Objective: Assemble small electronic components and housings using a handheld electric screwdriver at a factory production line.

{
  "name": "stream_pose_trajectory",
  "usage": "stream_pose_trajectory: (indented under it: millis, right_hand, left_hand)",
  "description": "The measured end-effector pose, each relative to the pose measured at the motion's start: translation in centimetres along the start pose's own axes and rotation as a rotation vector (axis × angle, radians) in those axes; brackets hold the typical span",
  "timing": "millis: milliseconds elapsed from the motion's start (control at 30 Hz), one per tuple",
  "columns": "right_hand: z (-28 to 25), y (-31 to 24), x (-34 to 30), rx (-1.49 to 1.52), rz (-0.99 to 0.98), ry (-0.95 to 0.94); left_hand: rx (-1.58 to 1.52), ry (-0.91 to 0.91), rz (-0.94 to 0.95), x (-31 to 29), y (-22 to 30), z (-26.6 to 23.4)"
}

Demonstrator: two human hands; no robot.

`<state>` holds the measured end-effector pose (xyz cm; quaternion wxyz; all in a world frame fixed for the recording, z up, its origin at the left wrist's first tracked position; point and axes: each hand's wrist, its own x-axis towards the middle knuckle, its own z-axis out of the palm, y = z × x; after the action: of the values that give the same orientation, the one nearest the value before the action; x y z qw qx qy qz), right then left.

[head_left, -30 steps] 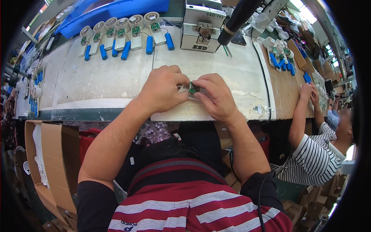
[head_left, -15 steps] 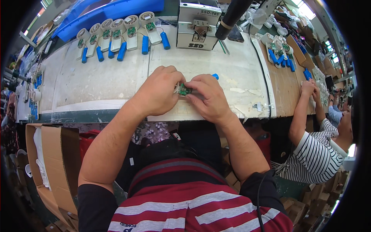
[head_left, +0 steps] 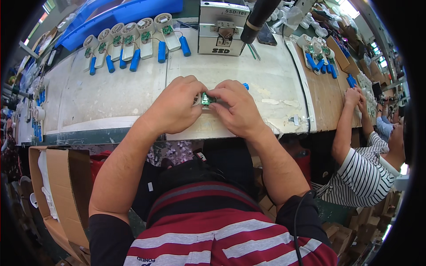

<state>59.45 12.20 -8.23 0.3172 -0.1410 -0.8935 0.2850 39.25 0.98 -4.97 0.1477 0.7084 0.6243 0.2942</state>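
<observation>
Over the near middle of the worktable, both my hands meet around a small green circuit board (head_left: 206, 99). It sits at a pale plastic part that my fingers mostly cover. My left hand (head_left: 177, 105) is closed on that pale part from the left. From the right, the thumb and fingers of my right hand (head_left: 238, 109) pinch the board's edge. Just beyond the right knuckles a blue cylindrical battery (head_left: 246, 86) shows partly; whether it is wired to the board is hidden.
A row of white fan bodies (head_left: 146, 39) with boards and blue batteries lies at the back left, before a blue bin (head_left: 120, 18). A metal boxed machine (head_left: 220, 31) and a dark rod (head_left: 262, 20) stand behind my hands. At right, a co-worker's hands (head_left: 355, 96) work beside more assemblies.
My fingers have shifted slightly on the circuit board, and more of its green face shows now. The whole view has moved a little; both hands stay together.
</observation>
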Motion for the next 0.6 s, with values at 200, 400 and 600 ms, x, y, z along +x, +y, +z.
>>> stream_pose_trajectory:
  millis: [200,400,600]
  right_hand:
    - [0.01,0.37,-0.04,-0.008,-0.02,0.005]
    - [0.2,0.72,-0.45,0.039,-0.031,0.044]
    - [0.49,0.48,-0.44,0.064,-0.04,0.07]
  left_hand:
    - [0.009,-0.01,-0.015,0.03,0.09,-0.01]
    - [0.011,0.004,-0.046,0.19,0.35,0.22]
    - [0.014,0.009,-0.08,0.37,0.39,0.42]
